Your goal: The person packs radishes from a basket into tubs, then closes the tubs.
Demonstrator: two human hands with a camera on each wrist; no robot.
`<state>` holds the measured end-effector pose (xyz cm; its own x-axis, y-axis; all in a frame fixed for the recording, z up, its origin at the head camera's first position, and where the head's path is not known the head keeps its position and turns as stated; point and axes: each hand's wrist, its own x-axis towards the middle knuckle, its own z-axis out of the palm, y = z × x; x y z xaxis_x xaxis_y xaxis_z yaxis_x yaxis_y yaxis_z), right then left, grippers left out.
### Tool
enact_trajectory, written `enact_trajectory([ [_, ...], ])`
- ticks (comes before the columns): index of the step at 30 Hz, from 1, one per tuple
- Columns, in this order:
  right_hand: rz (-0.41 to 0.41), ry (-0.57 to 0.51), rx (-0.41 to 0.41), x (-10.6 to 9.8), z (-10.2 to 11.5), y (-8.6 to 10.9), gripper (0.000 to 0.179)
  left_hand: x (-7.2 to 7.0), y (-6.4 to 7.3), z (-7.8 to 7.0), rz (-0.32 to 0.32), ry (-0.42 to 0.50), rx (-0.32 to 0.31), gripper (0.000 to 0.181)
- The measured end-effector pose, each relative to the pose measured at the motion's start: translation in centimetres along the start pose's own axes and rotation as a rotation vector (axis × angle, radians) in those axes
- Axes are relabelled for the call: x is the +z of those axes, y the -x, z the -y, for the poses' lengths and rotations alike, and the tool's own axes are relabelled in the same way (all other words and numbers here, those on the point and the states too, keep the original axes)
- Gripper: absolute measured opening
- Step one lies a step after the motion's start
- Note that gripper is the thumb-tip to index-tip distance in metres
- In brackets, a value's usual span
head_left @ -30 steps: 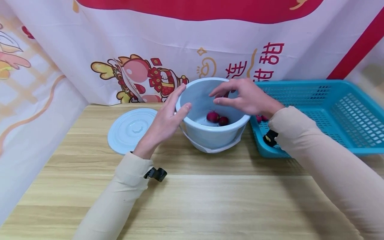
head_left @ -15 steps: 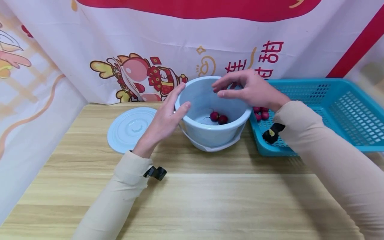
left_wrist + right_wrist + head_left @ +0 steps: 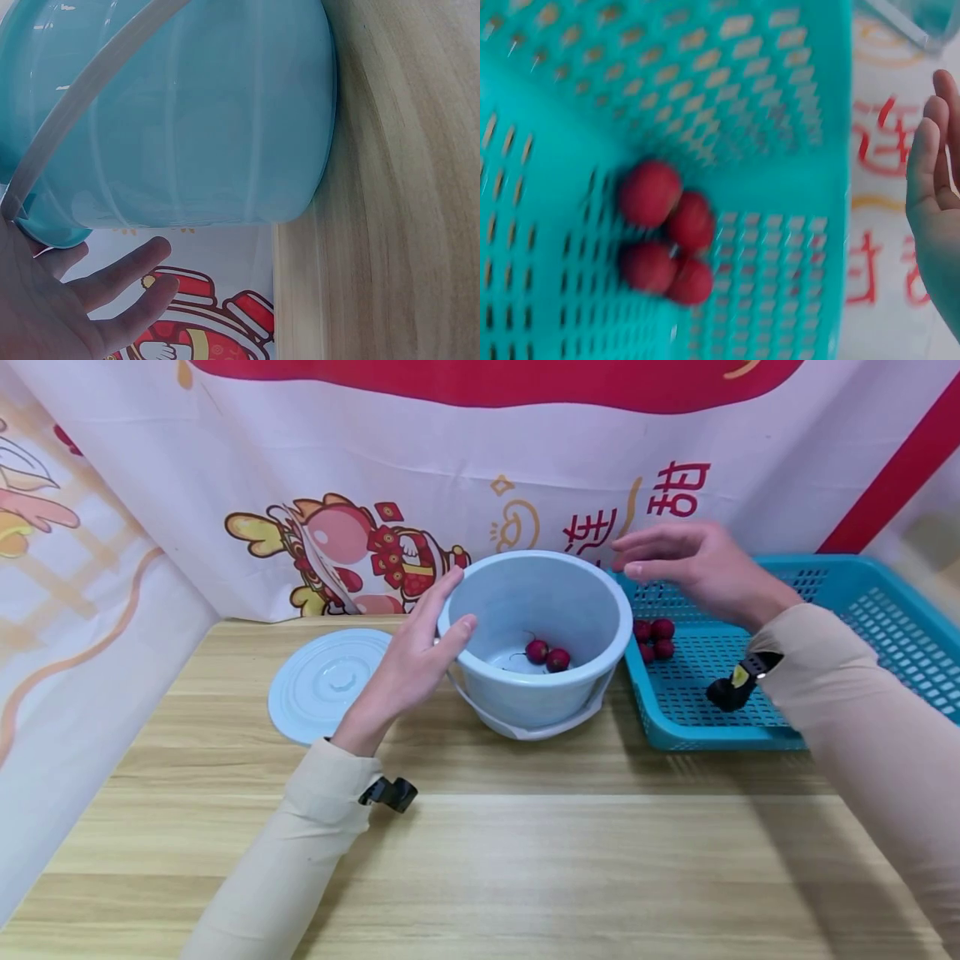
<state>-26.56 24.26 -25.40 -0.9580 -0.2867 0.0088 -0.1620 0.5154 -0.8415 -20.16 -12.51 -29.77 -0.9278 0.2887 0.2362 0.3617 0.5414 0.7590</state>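
Note:
My left hand (image 3: 412,664) holds the near-left rim of a light blue bucket (image 3: 525,702), thumb over the rim and fingers along the outside. In the left wrist view its outer fingers (image 3: 124,277) extend loosely past the bucket wall. Two red radishes (image 3: 557,660) with thin roots lie on the bucket floor. My right hand (image 3: 701,568) is above the left part of a teal plastic basket (image 3: 720,740), fingers loosely extended and nothing held. Several more radishes (image 3: 649,193) cluster in the basket's corner nearest the bucket.
A round light blue lid (image 3: 326,685) lies flat on the wooden table (image 3: 480,877), left of the bucket. The bucket's handle (image 3: 525,732) hangs down its front. Behind everything stands a printed white and red cloth (image 3: 420,443).
My right hand has moved right, from over the bucket to over the basket, uncovering the radishes there. The left hand stays at the bucket's rim.

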Motion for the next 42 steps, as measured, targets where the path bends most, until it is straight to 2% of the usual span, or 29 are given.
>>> enact_trajectory([
  [4, 0.061, 0.095, 0.103, -1.4, -1.9, -0.2, 0.060, 0.0, 0.0, 0.0, -0.001, 0.000, 0.002, 0.072],
  [8, 0.156, 0.187, 0.201, -2.7, -3.6, -0.3, 0.066, 0.0, 0.0, 0.0, 0.003, -0.004, 0.001, 0.073],
  [12, 0.217, 0.216, 0.262, -3.5, -5.2, -0.5, 0.067, 0.0, -0.1, 0.1, 0.008, -0.002, -0.001, 0.072],
  [23, 0.199, 0.186, 0.318, -4.5, -8.3, -0.6, 0.066, 0.2, -0.1, 0.2, 0.008, -0.001, -0.005, 0.072],
  [30, 0.172, 0.158, 0.343, -4.1, -8.9, -0.9, 0.059, 0.1, -0.1, 0.3, 0.003, 0.000, -0.006, 0.072],
  [38, 0.237, 0.193, 0.359, -3.4, -9.5, -1.3, 0.057, 0.1, 0.0, 0.3, 0.000, -0.001, -0.008, 0.072],
  [42, 0.225, 0.223, 0.362, -3.1, -9.6, -1.4, 0.055, 0.0, -0.1, 0.2, 0.002, 0.000, -0.006, 0.072],
])
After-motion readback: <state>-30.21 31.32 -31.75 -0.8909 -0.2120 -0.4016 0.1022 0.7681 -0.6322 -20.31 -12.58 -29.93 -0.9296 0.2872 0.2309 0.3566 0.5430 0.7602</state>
